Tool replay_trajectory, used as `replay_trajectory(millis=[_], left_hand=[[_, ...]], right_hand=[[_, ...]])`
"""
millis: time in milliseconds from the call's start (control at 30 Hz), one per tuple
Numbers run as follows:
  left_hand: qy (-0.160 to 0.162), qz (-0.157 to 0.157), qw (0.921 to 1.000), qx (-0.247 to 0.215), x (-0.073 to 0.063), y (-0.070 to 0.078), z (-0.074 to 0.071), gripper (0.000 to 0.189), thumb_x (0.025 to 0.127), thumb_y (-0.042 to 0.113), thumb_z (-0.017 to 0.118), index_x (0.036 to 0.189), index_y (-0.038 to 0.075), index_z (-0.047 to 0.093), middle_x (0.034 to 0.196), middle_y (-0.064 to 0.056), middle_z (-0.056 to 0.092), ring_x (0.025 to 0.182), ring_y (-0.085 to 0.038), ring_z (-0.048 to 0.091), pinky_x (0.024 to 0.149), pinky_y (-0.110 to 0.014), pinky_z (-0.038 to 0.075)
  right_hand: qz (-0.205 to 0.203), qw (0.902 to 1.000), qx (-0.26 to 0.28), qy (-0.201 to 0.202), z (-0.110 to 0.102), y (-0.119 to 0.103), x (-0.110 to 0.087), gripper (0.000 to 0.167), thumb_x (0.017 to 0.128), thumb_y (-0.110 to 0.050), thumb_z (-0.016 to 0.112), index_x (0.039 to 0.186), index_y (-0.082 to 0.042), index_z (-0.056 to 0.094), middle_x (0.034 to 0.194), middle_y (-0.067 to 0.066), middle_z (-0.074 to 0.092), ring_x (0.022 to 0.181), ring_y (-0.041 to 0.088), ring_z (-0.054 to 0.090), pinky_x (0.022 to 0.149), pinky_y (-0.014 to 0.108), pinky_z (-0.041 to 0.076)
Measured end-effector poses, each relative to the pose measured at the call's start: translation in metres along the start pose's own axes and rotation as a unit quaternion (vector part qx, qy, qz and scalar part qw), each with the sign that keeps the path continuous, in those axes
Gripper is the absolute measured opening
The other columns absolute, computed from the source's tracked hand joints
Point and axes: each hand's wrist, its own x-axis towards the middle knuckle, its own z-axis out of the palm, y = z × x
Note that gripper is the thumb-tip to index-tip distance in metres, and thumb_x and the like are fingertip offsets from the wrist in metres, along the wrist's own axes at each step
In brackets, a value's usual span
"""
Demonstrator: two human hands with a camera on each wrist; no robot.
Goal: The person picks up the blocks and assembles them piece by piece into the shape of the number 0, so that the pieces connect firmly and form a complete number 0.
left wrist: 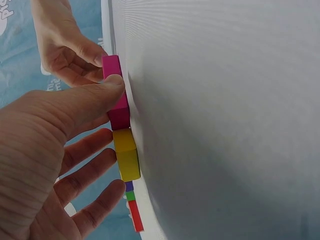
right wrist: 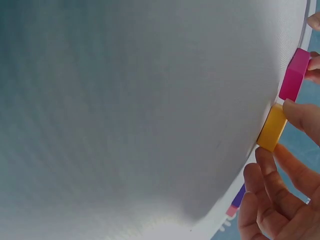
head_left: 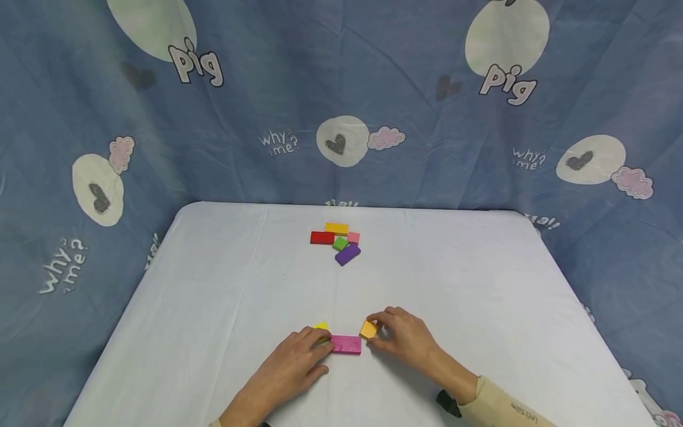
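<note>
A magenta rectangular block (head_left: 346, 345) lies on the white table in front of me. Fingers of my left hand (head_left: 299, 357) touch its left end and a yellow block (left wrist: 127, 156) beside it, which the hand mostly hides in the head view. The left thumb stands apart from the fingers, on the near side. Between thumb and fingertips, my right hand (head_left: 405, 337) pinches an orange-yellow block (head_left: 368, 330), tilted just off the magenta block's right end. In the right wrist view this orange-yellow block (right wrist: 272, 127) sits close to the magenta block (right wrist: 295, 75).
Farther back on the table lies a loose cluster: an orange block (head_left: 337, 228), a red block (head_left: 322, 238), a green block (head_left: 340, 244), a pink block (head_left: 353, 238) and a purple block (head_left: 348, 254). Behind the table (head_left: 453, 267) hangs a blue printed cloth (head_left: 235, 160).
</note>
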Motion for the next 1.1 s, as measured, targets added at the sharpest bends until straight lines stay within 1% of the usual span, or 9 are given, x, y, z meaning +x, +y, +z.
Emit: replay_trajectory(millis=[233, 300, 467, 633, 900, 1100], left_hand=[[0.024, 0.008, 0.9997, 0.002, -0.0008, -0.0008, 0.0018, 0.040, 0.085, 0.033, 0.077, 0.119, 0.013, 0.071, 0.124, 0.001, 0.058, 0.112, -0.016, 0.053, 0.089, -0.035, 0.048], [0.027, 0.008, 0.9996, 0.002, -0.0009, -0.0008, 0.0017, 0.040, 0.085, 0.033, 0.077, 0.119, 0.013, 0.071, 0.124, 0.001, 0.058, 0.112, -0.016, 0.052, 0.089, -0.035, 0.048], [0.022, 0.005, 0.9997, -0.003, -0.0010, -0.0004, 0.0010, 0.040, 0.086, 0.033, 0.076, 0.120, 0.013, 0.070, 0.124, 0.001, 0.058, 0.113, -0.016, 0.052, 0.091, -0.035, 0.048], [0.024, 0.007, 0.9996, -0.015, -0.0016, 0.0002, 0.0004, 0.040, 0.086, 0.032, 0.076, 0.119, 0.011, 0.071, 0.124, 0.000, 0.058, 0.113, -0.017, 0.052, 0.092, -0.036, 0.048], [0.018, 0.000, 0.9998, -0.013, -0.0023, 0.0001, 0.0004, 0.041, 0.087, 0.034, 0.075, 0.121, 0.012, 0.070, 0.126, 0.001, 0.057, 0.114, -0.016, 0.052, 0.092, -0.035, 0.048], [0.006, -0.008, 0.9998, -0.016, -0.0016, 0.0008, 0.0006, 0.042, 0.087, 0.035, 0.074, 0.122, 0.012, 0.070, 0.127, 0.001, 0.057, 0.115, -0.016, 0.051, 0.093, -0.036, 0.048]], right_hand=[[-0.004, 1.0000, -0.004, 0.002, -0.0010, -0.0016, -0.0009, 0.038, 0.077, -0.033, 0.083, 0.109, -0.016, 0.072, 0.088, -0.009, 0.063, 0.081, 0.007, 0.056, 0.068, 0.028, 0.050], [-0.004, 1.0000, -0.004, 0.002, -0.0010, -0.0020, -0.0013, 0.039, 0.076, -0.033, 0.083, 0.109, -0.016, 0.072, 0.088, -0.009, 0.063, 0.082, 0.008, 0.056, 0.068, 0.028, 0.051], [-0.003, 1.0000, -0.003, 0.002, 0.0000, -0.0032, -0.0027, 0.039, 0.076, -0.034, 0.084, 0.109, -0.016, 0.072, 0.087, -0.009, 0.064, 0.082, 0.008, 0.057, 0.069, 0.029, 0.051], [0.001, 1.0000, -0.005, 0.004, 0.0012, -0.0040, -0.0039, 0.038, 0.076, -0.034, 0.084, 0.108, -0.016, 0.072, 0.087, -0.009, 0.064, 0.081, 0.008, 0.057, 0.069, 0.029, 0.051], [-0.001, 0.9999, -0.004, 0.010, 0.0017, -0.0039, -0.0041, 0.038, 0.077, -0.033, 0.084, 0.108, -0.016, 0.072, 0.088, -0.008, 0.064, 0.081, 0.007, 0.057, 0.069, 0.029, 0.051], [-0.004, 0.9999, -0.007, 0.012, 0.0011, -0.0048, -0.0051, 0.038, 0.076, -0.034, 0.084, 0.108, -0.016, 0.072, 0.088, -0.008, 0.064, 0.081, 0.008, 0.057, 0.068, 0.029, 0.051]])
